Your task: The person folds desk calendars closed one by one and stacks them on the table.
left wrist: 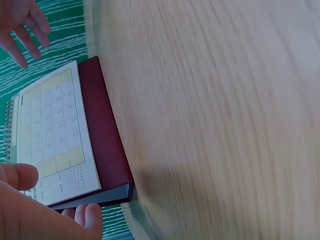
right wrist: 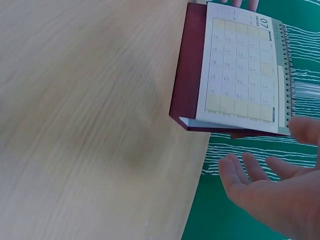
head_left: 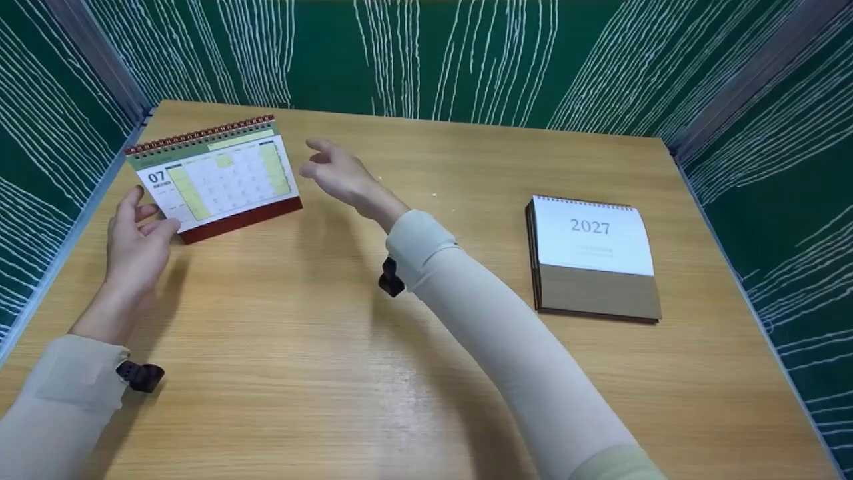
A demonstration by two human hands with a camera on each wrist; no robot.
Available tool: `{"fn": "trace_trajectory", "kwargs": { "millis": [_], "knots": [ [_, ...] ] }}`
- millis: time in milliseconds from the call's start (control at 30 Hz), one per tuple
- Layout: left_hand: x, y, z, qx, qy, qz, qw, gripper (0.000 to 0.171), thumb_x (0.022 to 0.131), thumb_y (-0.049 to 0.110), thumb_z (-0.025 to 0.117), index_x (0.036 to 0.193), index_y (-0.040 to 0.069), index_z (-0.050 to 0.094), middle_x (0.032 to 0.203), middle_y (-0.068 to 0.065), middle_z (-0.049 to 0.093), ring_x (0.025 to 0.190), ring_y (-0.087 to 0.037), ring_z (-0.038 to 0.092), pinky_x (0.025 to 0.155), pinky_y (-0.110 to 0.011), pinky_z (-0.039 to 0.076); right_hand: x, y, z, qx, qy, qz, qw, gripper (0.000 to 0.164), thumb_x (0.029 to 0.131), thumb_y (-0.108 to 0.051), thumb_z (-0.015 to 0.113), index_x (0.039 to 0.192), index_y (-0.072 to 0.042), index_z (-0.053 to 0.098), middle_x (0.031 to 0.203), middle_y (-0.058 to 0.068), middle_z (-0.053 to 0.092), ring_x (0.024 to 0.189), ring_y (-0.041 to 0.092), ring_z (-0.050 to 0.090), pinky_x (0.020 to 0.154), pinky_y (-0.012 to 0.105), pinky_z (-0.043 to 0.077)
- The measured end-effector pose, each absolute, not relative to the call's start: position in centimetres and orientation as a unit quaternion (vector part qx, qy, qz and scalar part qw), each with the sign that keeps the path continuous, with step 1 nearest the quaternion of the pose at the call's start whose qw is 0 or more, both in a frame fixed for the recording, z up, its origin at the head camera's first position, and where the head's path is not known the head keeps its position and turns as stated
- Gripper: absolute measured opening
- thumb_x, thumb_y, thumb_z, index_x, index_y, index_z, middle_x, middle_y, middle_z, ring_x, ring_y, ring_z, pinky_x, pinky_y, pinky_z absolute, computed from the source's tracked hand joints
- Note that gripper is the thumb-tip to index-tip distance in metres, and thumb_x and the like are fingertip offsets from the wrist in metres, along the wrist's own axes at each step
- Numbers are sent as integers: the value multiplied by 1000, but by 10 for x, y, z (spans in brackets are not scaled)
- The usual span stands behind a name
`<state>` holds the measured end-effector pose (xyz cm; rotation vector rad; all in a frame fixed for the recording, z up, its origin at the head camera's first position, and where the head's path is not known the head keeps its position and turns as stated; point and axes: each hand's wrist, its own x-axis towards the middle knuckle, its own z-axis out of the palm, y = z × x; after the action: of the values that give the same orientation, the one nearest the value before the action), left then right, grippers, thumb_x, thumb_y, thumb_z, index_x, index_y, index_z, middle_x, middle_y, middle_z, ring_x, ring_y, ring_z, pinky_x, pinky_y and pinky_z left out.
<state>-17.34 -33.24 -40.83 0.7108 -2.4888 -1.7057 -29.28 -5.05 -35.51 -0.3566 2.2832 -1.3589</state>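
A desk calendar (head_left: 230, 177) with a red base and a spiral top stands tilted back at the far left of the table, its page marked 07. My left hand (head_left: 136, 237) is at its left edge, thumb by the lower left corner and fingers loosely bent beside it. In the left wrist view the left thumb (left wrist: 20, 176) overlaps the page, with fingertips just below the side edge. My right hand (head_left: 340, 175) hovers off the calendar's right side, fingers spread and relaxed. Nothing lies in the right palm (right wrist: 280, 195).
A second desk calendar (head_left: 593, 247), with 2027 on a white page above a brown base, sits on the right of the wooden table (head_left: 320, 373). Green panels (head_left: 326, 60) with white streaks stand along the back and sides.
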Motion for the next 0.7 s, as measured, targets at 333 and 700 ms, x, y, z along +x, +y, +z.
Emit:
{"fn": "trace_trajectory", "kwargs": {
  "millis": [333, 700],
  "knots": [
    [-175, -329, -411, 219, -795, -566, 13, 77, 112, 33, 47, 169, 44, -4, 173, -10, 7, 147, -24, 33, 123, -40, 35, -290, -71, -364, -103, 796, -539, 254, 74, 106, -46, 56, 170, -27, 26, 173, -7, 31, 156, 16, 32, 129, 43, 28],
    [-177, -327, -412, 196, -810, -552, 11, 78, 112, 30, 46, 167, 49, -7, 175, -11, 4, 150, -30, 32, 125, -43, 35, -291, -82, -362, -99, 789, -549, 255, 71, 107, -49, 51, 170, -31, 25, 175, -12, 25, 161, 12, 19, 132, 42, 19]
  ]
}}
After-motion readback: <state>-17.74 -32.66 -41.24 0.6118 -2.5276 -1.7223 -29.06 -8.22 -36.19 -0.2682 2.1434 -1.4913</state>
